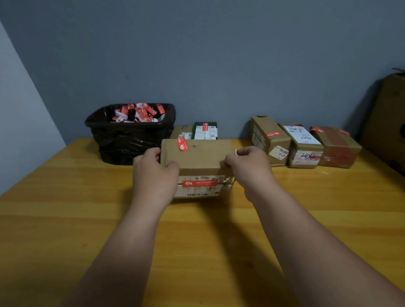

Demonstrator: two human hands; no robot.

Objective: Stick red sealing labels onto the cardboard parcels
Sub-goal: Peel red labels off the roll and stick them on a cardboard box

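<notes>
- Left hand and right hand: fingers curled around opposite ends of the cardboard parcel, which sits between them on the wooden table.
- Red sealing label: on the parcel top, just beyond the left fingers.
- Beyond the fingers: black bin of labels at left; 3 labelled parcels at right.

Wooden table; parcels; bin
</notes>
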